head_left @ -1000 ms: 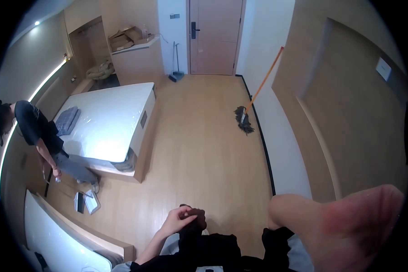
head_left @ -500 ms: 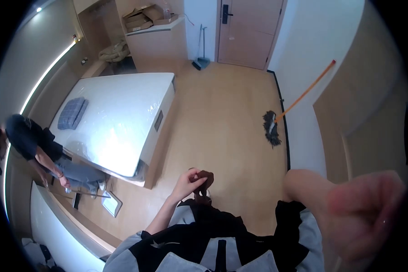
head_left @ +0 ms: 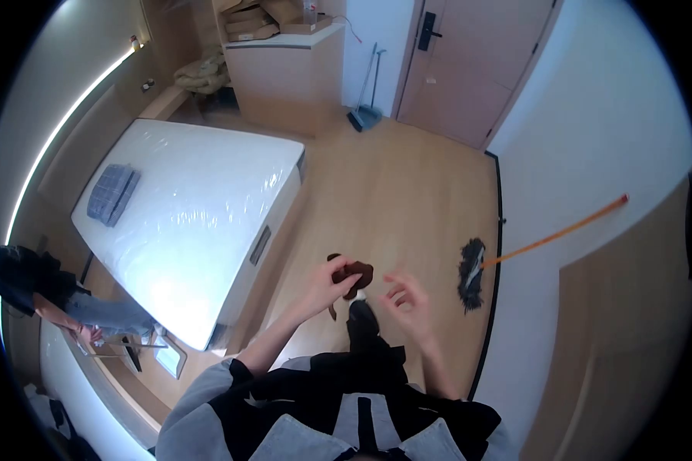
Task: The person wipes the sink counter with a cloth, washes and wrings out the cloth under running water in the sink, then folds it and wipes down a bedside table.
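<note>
My left hand (head_left: 324,290) pinches a dark brown, floppy piece (head_left: 359,278), perhaps cloth or leather, in front of my body. A narrow brown strip hangs below my fingers; the exact kind of item does not show. Just to its right, my right hand (head_left: 406,303) is raised with its fingers apart and partly curled, holding nothing I can see. A small gap lies between it and the brown piece. One of my shoes and a dark trouser leg show beneath the hands.
A plastic-wrapped mattress (head_left: 200,200) with a folded plaid bundle (head_left: 114,194) stands left. Another person (head_left: 46,288) bends beside it near a white dustpan (head_left: 171,358). A mop (head_left: 473,275) leans on the right wall; a broom and dustpan (head_left: 367,117) stand by the door (head_left: 473,69).
My right hand has come from the far right, close to the camera, to beside the left hand. The brown piece stays in my left hand. My view has turned and shifted slightly.
</note>
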The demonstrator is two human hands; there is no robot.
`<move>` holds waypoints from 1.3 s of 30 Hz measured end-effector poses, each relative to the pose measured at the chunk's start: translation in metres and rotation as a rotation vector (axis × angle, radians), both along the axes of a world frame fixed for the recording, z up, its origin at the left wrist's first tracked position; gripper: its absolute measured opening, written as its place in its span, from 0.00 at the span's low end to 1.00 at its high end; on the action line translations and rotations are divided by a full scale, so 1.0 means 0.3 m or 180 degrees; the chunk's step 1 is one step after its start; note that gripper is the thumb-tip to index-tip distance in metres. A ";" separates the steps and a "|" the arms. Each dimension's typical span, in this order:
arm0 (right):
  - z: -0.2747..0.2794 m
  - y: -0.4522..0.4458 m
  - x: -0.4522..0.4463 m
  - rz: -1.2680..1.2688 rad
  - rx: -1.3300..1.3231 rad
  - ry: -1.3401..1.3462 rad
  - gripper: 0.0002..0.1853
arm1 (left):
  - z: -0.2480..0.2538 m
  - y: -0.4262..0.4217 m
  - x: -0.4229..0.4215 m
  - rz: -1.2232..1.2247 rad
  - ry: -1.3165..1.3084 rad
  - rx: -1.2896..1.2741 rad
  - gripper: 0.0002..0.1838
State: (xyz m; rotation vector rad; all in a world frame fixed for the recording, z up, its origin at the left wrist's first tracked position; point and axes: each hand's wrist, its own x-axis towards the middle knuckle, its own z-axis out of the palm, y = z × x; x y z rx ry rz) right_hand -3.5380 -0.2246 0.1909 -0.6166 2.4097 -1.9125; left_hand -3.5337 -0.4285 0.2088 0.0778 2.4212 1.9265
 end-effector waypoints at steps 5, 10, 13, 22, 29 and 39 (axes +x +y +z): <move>0.024 -0.112 -0.438 0.0264 0.0136 -0.0029 0.29 | 0.013 0.007 -0.405 0.0079 -0.0181 0.0051 0.10; 0.023 -0.218 -0.916 0.0619 0.0518 0.0243 0.31 | 0.037 -0.057 -0.756 0.0264 -0.0047 -0.0476 0.12; 0.021 -0.317 -1.138 0.0706 0.0306 0.0018 0.31 | 0.055 -0.147 -0.954 0.0276 -0.0158 -0.1066 0.12; -0.127 -0.639 -1.779 0.0918 0.0738 0.0524 0.16 | -0.046 -0.500 -1.537 0.0351 -0.0015 -0.1140 0.13; -0.053 -0.925 -2.322 0.0566 0.1018 0.0541 0.12 | -0.031 -0.825 -2.047 0.0581 0.0091 -0.1044 0.13; -0.224 -1.161 -2.918 0.0451 -0.0311 -0.1494 0.07 | -0.114 -1.254 -2.483 0.1295 -0.0367 -0.1783 0.18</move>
